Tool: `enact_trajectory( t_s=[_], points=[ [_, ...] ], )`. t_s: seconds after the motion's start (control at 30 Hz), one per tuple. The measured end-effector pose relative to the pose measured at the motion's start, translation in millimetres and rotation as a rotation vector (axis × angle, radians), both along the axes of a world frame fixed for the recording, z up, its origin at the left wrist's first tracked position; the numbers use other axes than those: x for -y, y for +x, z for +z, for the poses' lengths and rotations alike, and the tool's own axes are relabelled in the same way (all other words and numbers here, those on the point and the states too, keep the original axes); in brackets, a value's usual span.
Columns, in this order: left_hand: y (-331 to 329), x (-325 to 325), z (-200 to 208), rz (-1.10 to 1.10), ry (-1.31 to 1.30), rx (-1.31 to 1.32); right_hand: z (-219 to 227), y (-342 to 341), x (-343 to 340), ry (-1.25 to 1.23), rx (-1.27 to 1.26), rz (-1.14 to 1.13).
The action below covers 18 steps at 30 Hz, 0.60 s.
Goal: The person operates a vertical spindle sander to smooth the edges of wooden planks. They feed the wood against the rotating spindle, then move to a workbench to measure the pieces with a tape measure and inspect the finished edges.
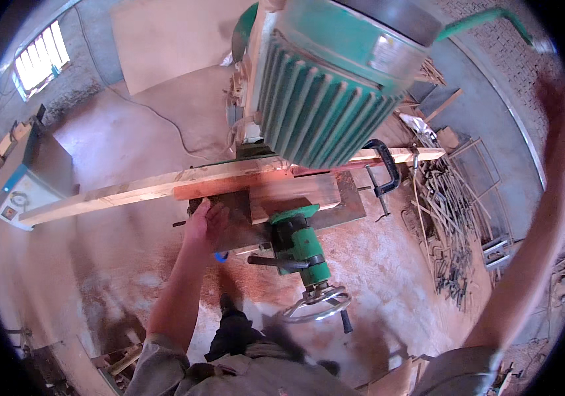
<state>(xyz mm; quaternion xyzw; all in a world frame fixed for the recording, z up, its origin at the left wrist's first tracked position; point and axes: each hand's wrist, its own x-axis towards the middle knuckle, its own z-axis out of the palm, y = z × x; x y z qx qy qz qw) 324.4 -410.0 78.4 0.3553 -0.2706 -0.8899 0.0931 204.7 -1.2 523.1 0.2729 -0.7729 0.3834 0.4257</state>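
Observation:
My left hand reaches in beside the near edge of a reddish-brown wooden piece, its fingers stretched out at the dark metal table. The reddish piece lies along a long pale timber. A wooden block sits between it and a green screw clamp with a metal handwheel. Over the work hangs a large green ribbed motor. My right hand is raised at the far right, close to the end of a green lever; its fingers are too dark to make out.
A black C-clamp grips the right part of the long timber. Thin wood offcuts lie heaped on the floor at right. At left stands a blue-and-white cabinet. A cable trails over the floor behind the machine.

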Motion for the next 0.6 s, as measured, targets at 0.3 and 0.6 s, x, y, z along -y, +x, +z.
enact_trajectory(
  t_s=[0.3,0.6],
  points=[
    [-51,-1,-33,-0.116,0.043,-0.066,-329,144,202,0.773,0.785,0.402],
    [-57,1,-37,-0.151,0.086,-0.102,-347,117,194,0.476,0.952,0.594]
  ],
)
